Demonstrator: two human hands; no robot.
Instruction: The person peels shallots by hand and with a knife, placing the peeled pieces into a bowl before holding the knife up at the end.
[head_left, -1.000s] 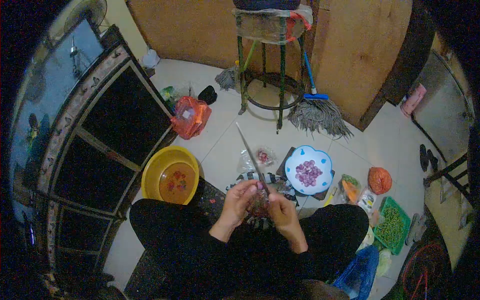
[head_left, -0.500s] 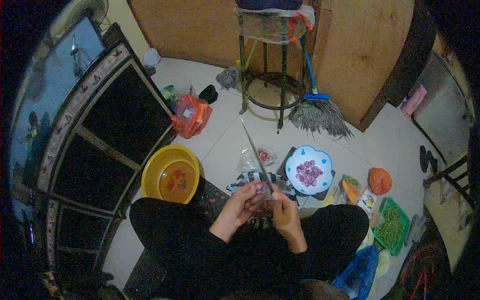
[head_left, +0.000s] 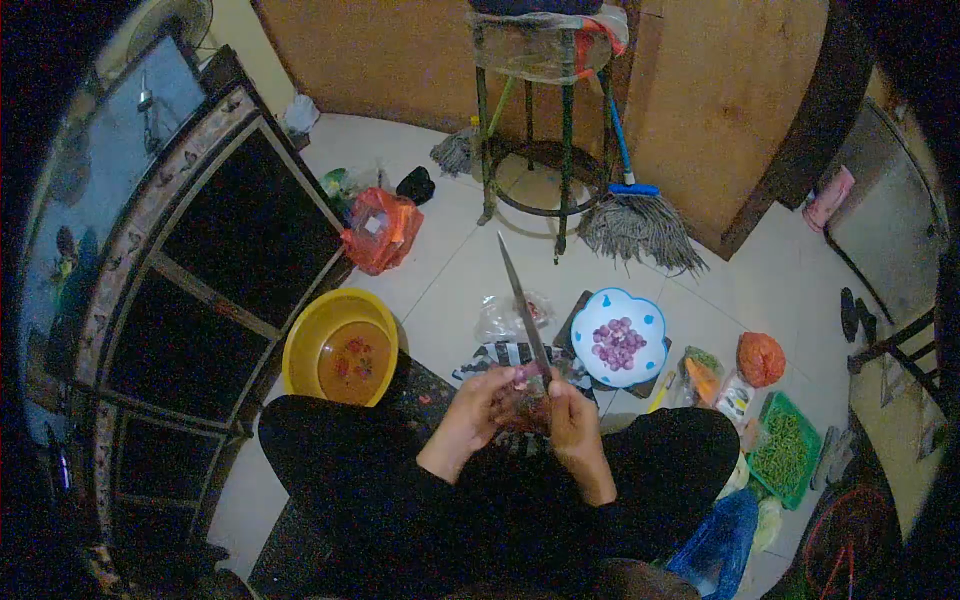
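Note:
My right hand (head_left: 577, 430) is closed round the handle of a long knife (head_left: 519, 290), whose blade points up and away. My left hand (head_left: 474, 415) pinches a small purple-pink shallot (head_left: 526, 374) close to the base of the blade. Under both hands lies a clear plastic bag with reddish bits, partly hidden, over a black-and-white striped cloth (head_left: 492, 356). Just right of the knife, a white and blue scalloped bowl (head_left: 655, 352) holds several peeled purple shallots (head_left: 619, 344).
A yellow basin (head_left: 294, 345) with murky water and red bits stands left. A red plastic bag (head_left: 383, 232) lies behind it. At right are a green basket (head_left: 812, 440) of green vegetables, an orange bundle (head_left: 760, 359) and a blue bag (head_left: 712, 540). A stool (head_left: 565, 150) and mop (head_left: 640, 232) stand ahead.
The knife has turned slightly, so more of the flat of its blade shows and its tip sits a little further right. Both hands stay in nearly the same place.

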